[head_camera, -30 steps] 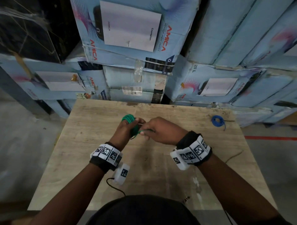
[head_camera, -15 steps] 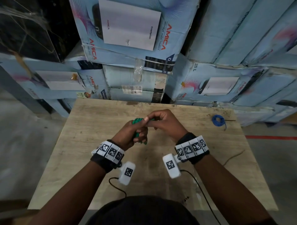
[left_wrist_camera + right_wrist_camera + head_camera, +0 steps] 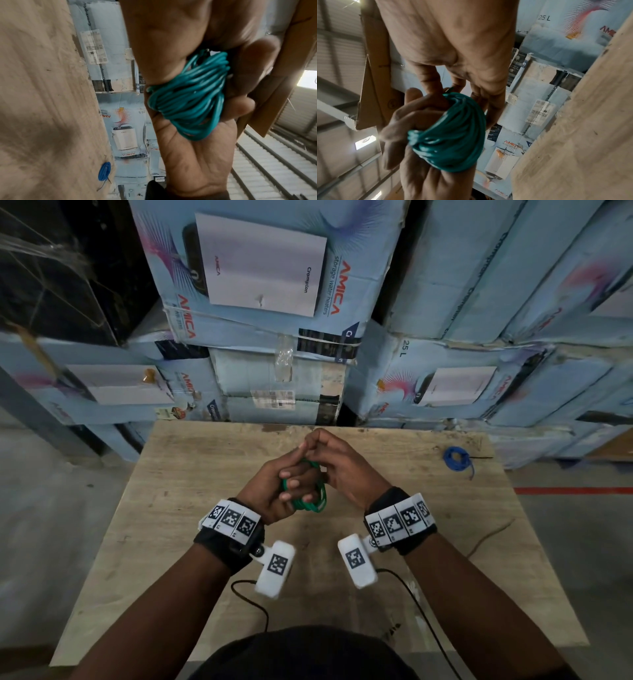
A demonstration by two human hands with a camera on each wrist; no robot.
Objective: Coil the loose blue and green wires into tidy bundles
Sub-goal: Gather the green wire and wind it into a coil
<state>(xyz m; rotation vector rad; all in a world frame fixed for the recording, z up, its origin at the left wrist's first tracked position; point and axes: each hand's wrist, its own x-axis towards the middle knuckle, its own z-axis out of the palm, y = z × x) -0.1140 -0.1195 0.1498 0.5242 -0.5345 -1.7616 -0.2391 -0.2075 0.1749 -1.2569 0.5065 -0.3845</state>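
Stacked blue cartons (image 3: 267, 278), printed with water heaters, rise as a wall just behind the far edge of the wooden table (image 3: 191, 542), which serves here as the reference for everything else. Above the middle of the table, clear of its surface, the two hands meet. The left hand (image 3: 274, 491) has its fingers curled round the green wire bundle (image 3: 310, 501), whose many loops sit wound together in the palm, as the left wrist view shows plainly (image 3: 188, 97). The right hand (image 3: 346, 470) comes in from the table's right side and pinches its fingertips together at the top of that bundle; in the right wrist view its fingers (image 3: 435, 81) close on a short green tail of the wire sticking up out of the coil (image 3: 452, 134). The blue wire bundle (image 3: 457, 457), already wound into a small ring, lies on the table near its far right corner, well apart from both hands, with a loose end trailing toward the near side.
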